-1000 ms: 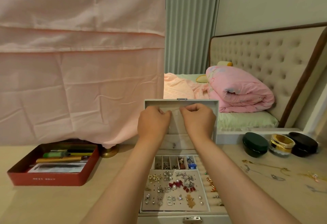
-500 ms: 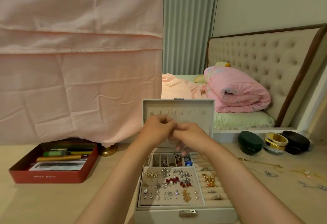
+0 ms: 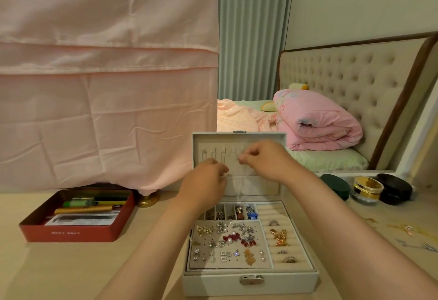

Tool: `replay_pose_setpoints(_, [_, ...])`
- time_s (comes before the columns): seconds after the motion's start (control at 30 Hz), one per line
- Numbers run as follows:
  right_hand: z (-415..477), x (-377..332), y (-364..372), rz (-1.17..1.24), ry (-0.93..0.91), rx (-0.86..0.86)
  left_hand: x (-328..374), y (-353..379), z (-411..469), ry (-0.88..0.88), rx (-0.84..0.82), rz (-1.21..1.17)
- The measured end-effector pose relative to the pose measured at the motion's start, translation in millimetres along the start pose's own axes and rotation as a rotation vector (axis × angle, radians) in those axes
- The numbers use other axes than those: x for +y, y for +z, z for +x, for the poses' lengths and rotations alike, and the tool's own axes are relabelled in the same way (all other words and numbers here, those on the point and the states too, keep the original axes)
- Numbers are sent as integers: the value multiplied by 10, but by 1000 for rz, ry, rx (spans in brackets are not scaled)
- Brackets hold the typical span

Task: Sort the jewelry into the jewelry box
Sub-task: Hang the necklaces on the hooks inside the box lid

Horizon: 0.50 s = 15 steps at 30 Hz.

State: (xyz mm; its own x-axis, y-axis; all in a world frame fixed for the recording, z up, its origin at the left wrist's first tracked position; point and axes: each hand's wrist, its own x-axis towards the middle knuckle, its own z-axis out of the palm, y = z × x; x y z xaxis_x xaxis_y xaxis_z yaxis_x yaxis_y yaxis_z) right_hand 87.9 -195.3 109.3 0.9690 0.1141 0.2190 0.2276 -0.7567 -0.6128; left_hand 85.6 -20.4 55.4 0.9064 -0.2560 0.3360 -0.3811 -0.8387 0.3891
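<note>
Hands raised before the upright lid [image 3: 260, 139] of an open jewelry box [image 3: 213, 284] on a pale table [image 3: 47, 273]. At the lid's row of hooks [image 3: 213, 153], right hand [image 3: 265, 159] pinching a thin chain [image 3: 243, 181] between thumb and fingertips, the chain hanging straight down the padded lining toward the tray below. Just beside and a little lower, left hand [image 3: 206, 181] with fingers curled and tips drawn together; any hold on the chain too fine to make out. Other fine chains looped on the hooks to the left. In the box's tray: a perforated panel [image 3: 203, 265] studded with earrings, pearls and red stones; a back row of small compartments [image 3: 228, 212] with mixed pieces; ring rolls [image 3: 272, 212] on the right bearing several rings and a gold ornament [image 3: 279, 238]. Well apart on the table's right, loose chains [image 3: 407, 229] near three jars [image 3: 367, 189], green, gold and black. On the left, a red tin [image 3: 71, 234] of pens under a hanging pink cloth [image 3: 106, 98]. Beyond, a bed with a rolled pink quilt [image 3: 317, 121].
</note>
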Motion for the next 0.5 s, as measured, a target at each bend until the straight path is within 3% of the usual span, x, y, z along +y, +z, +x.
replay_pose_setpoints(0.2, [195, -102, -112, 173, 29, 93, -29, 97, -3, 97, 3, 294])
replay_pose_setpoints(0.5, [325, -28, 21, 152, -36, 174, -4, 90, 34, 120, -17, 393])
